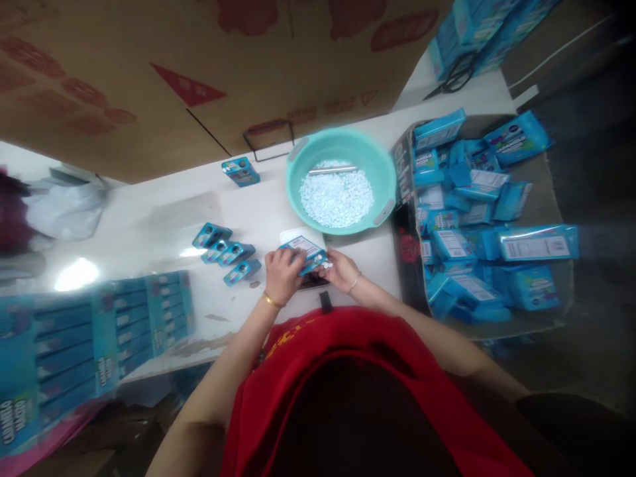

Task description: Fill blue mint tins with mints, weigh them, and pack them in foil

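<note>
My left hand grips a small blue box near the table's front edge, its printed side facing up. At the box's right end, my right hand has its fingers curled around several small white pieces. Just beyond, a turquoise basin holds many small pale pieces and a metal bar or tube. A white item, partly hidden, lies under the box. Left of my hands stand several similar blue boxes, with another blue box farther back.
A cardboard carton full of blue packets stands at the right. Black scissors lie at the back right, beside stacked blue boxes. A large brown carton blocks the back. Blue display boxes line the left; a white bag lies behind.
</note>
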Available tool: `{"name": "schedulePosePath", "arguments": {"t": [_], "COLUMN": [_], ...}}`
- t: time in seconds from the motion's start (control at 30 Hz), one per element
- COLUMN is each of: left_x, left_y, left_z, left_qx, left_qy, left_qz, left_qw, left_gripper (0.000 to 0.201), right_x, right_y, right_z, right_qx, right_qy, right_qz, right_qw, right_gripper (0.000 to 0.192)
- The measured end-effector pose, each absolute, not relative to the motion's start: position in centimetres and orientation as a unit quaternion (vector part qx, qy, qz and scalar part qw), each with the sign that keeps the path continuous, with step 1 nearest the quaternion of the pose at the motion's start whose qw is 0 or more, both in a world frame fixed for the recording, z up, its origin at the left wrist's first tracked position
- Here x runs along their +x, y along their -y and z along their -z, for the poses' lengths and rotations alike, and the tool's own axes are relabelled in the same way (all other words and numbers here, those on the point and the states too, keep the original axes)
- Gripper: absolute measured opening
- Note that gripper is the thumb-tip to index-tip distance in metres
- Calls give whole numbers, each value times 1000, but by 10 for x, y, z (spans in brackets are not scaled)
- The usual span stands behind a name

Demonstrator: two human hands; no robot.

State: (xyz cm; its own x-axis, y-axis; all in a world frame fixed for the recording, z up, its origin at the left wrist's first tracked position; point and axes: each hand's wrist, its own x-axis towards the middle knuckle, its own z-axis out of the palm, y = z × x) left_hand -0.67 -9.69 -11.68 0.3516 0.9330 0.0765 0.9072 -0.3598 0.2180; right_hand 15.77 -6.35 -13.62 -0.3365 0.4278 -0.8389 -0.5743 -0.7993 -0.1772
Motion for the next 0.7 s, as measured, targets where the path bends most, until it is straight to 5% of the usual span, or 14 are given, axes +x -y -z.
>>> {"name": "schedulePosePath", "arguments": {"t": [0.43, 0.7], "left_x": [-15, -30], "left_y": [115, 121], "left_z": [117, 131], "left_qx": [786, 677], "left_qy": [-604, -662], "left_qz": [-132, -278], "left_qw": [23, 162], "left_gripper": [29, 33], "right_x": [143, 165], "right_y": [65, 71], "right_z": [113, 129], "right_qx": [-468, -476], "right_qy": [-73, 25], "right_qz": [-831, -836], "right_qw": [290, 270], "right_gripper": [23, 15]}}
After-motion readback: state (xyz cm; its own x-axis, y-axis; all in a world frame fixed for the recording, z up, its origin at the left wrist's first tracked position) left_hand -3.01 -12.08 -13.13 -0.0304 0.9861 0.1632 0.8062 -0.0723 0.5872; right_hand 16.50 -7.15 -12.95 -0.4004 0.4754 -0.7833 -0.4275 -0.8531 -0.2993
